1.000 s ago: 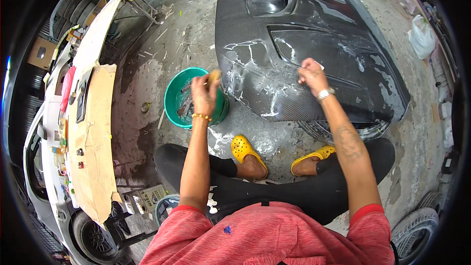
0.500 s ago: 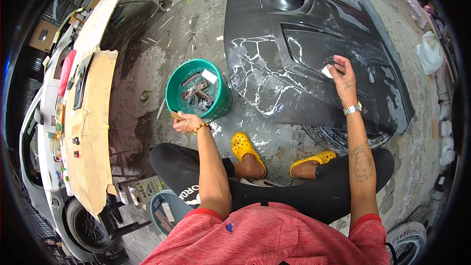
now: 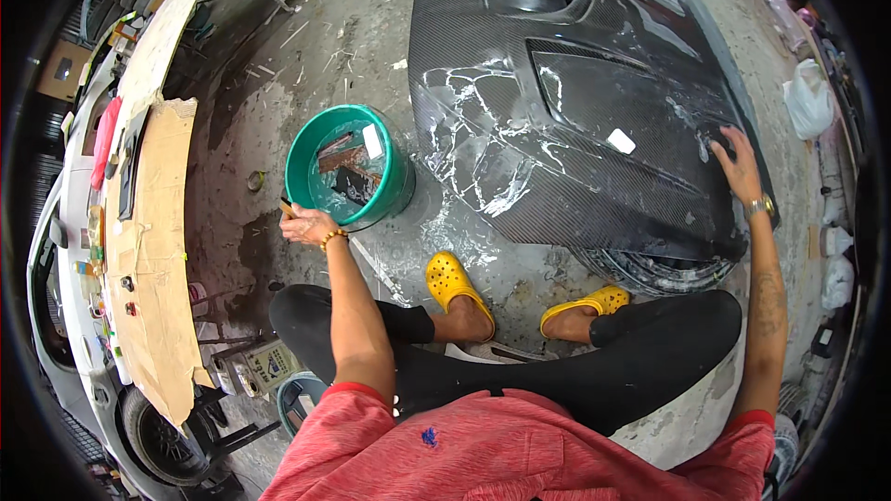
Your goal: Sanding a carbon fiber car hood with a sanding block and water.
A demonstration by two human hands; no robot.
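Observation:
My left hand (image 3: pixel 306 223) is closed around a small tan block (image 3: pixel 287 208) beside the left rim of the teal bucket (image 3: pixel 399 176), where dark and brown blocks and a white piece (image 3: pixel 372 139) sit in water. My right hand (image 3: pixel 738 167) is at the right side of the glossy carbon-weave hood (image 3: pixel 631 204), fingers curved and apart; anything under the fingertips is too dark to make out. A white rectangular piece (image 3: pixel 621 140) lies on the hood to that hand's left. Pale, cracked-looking streaks of residue (image 3: pixel 492 130) mark the hood's near left part.
At the left are a cardboard-topped bench (image 3: pixel 158 260) with assorted items and a car body (image 3: pixel 65 297). A tire (image 3: pixel 650 271) lies under the hood's near end. A white plastic bag (image 3: pixel 806 111) is on the right. My feet in yellow clogs (image 3: pixel 450 283) rest on the wet concrete.
My left hand has dropped down and leftward with the tan block. My right hand has moved right along the hood, leaving the white piece lying on it.

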